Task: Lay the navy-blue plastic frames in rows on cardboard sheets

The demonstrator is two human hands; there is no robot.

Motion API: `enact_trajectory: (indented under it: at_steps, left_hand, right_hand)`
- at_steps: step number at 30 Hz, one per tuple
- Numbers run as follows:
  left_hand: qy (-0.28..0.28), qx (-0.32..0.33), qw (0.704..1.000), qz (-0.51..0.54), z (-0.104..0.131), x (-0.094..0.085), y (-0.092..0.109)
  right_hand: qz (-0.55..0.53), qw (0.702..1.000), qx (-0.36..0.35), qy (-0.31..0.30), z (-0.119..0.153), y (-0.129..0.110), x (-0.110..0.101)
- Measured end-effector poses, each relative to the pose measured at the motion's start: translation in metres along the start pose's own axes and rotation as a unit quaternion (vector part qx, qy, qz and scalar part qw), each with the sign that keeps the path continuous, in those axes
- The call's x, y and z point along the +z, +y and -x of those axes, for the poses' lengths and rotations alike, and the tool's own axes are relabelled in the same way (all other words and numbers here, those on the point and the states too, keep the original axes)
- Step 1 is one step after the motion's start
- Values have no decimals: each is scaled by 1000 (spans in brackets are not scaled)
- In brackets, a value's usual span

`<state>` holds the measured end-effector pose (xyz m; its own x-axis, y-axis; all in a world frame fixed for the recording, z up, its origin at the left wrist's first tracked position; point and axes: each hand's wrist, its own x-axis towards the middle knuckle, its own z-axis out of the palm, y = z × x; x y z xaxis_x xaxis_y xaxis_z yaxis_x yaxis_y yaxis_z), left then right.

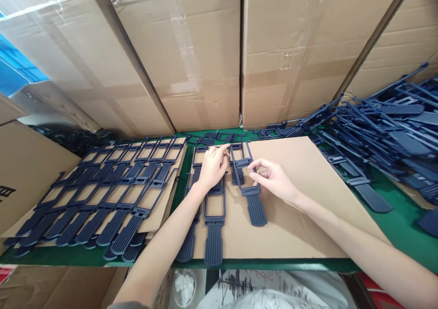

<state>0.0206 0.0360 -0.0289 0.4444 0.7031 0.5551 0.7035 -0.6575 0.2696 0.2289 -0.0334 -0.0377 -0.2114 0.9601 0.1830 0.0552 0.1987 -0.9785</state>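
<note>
Right hand [275,180] pinching one frame [251,191]; left hand [212,167] beside; one cardboard sheet [294,236] beneath.

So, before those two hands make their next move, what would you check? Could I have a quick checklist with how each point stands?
1. Right hand has the dark frame: ok, thumb and finger appear to pinch its side rail.
2. Left hand grips the frame too: cannot tell; its index fingertip is near the upper end.
3. Dark frame parallel to the neighbouring frame: not ok, it lies at an angle.
4. Dark frame resting on the cardboard sheet: cannot tell from this view.
5. Loose pile on the right sorted: not ok, its pieces are jumbled.
</note>
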Motion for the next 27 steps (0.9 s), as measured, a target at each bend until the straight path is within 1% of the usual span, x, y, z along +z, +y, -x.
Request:
enact_trajectory:
  at_steps: [4, 6, 7, 9, 11, 13, 15, 19, 20, 21, 23, 25, 26, 27]
  left_hand:
    - [-5, 10, 1000, -8, 0, -2, -2]
    - [-4, 7, 1000, 8, 0, -2, -1]
    - [-7, 4, 999, 33, 0, -2, -1]
    - [-21, 1, 995, 98, -1, -2, 1]
    - [-39, 1, 987, 153, -1, -1, 3]
    - [-58, 0, 981, 186, -1, -1, 5]
    - [-73, -12, 972, 222, -1, -1, 5]
    - [-87, -63, 950, 293, -1, -1, 2]
    - [-92, -75, 943, 310, -1, -1, 1]
    - [-97, -87, 937, 325, -1, -1, 0]
    - [-100, -107, 925, 352, 0, -2, -2]
    - [-94, -123, 916, 369, 0, -3, -3]
    - [-92, -129, 913, 375, 0, -3, -3]
    - [-91, -134, 911, 380, -1, -4, -3]
  right_hand:
    - [-67, 998, 5, -2, 3, -3, 4]
    - [-83, 997, -1, -4, 4, -5, 5]
    - [-72, 997, -14, -1, 4, -6, 6]
    - [-7, 998, -61, 4, 4, -8, 5]
    - [74, 990, -122, -2, 3, -9, 4]
    - [121, 979, -165, -18, 2, -10, 2]
    - [137, 973, -184, -33, 1, -11, 2]
    - [140, 967, -200, -70, 2, -15, 1]
    - [147, 965, -206, -64, 2, -15, 1]
    - [158, 963, -212, -45, 2, -16, 1]
    - [186, 960, -210, 25, 1, -14, -1]
    - [175, 965, -175, 92, -2, -11, -4]
    - [140, 974, -143, 109, -3, -9, -6]
    - [89, 984, -103, 111, -5, -7, -7]
